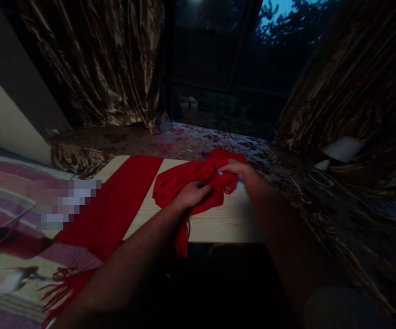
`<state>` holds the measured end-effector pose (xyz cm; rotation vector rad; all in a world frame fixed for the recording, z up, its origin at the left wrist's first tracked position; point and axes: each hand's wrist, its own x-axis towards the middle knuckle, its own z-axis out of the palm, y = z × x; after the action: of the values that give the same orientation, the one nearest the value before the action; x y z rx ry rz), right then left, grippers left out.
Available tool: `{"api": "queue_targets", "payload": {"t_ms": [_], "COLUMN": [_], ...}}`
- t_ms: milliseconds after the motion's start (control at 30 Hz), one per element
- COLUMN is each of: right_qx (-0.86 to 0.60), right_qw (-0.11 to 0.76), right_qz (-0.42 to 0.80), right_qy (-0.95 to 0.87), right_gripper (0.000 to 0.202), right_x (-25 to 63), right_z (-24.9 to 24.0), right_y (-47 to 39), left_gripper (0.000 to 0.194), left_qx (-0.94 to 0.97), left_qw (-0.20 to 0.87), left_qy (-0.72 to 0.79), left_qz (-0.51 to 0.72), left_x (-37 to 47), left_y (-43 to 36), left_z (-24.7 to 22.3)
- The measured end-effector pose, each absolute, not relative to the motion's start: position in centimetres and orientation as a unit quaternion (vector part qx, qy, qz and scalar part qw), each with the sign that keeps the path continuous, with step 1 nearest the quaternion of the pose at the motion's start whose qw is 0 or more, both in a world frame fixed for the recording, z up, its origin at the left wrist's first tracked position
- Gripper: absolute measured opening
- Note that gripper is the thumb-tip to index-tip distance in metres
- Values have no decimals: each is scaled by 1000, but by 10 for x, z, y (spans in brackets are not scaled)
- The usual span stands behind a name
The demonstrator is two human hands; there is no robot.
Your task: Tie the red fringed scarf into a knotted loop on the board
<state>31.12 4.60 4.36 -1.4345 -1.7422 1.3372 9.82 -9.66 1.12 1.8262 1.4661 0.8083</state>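
Note:
A red fringed scarf (180, 180) lies bunched on a small light wooden table (225, 219). My left hand (192, 193) grips the bunched middle of it. My right hand (236, 168) pinches the crumpled far end of the same scarf. One fringed end hangs over the table's front edge. A second red scarf (115, 205) lies flat across the table's left side and runs down onto the striped cloth, its fringe at the lower left.
A striped blanket (9, 196) with a dark red cup (6, 241) on it fills the left. Shiny patterned curtains (91, 59) hang at left and right of a dark window. White items and a cable (338, 151) lie on the right. A patterned cloth covers the sill.

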Motion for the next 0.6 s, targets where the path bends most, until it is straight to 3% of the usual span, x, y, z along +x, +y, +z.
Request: {"api": "queue_targets", "payload": {"t_ms": [233,333,400,433,500,600], "right_qx": [-503,-486,-470,-481,-542,-588], "right_qw": [167,284,358,356,250,60], "right_qz": [497,474,439,411,316,166], "right_qy": [-687,-677,-677,-688,-738,-789], "right_gripper": [23,21,31,35,36,28], "right_x": [291,266,253,249,247,254], "right_z": [93,107,106,103,89,65], "right_y": [70,86,97,103,111,119], "left_gripper": [51,75,89,93,89,68], "left_qx": [796,761,711,696,692,729], "left_qw": [166,31,6,21,50,16], "left_qy": [567,630,687,705,714,677], "left_qz": [132,152,150,133,94,101], "left_x": [59,49,43,40,36,33], "left_y": [-75,-61,-51,-46,-36,-20], "left_z": [37,25,16,12,6,2]}}
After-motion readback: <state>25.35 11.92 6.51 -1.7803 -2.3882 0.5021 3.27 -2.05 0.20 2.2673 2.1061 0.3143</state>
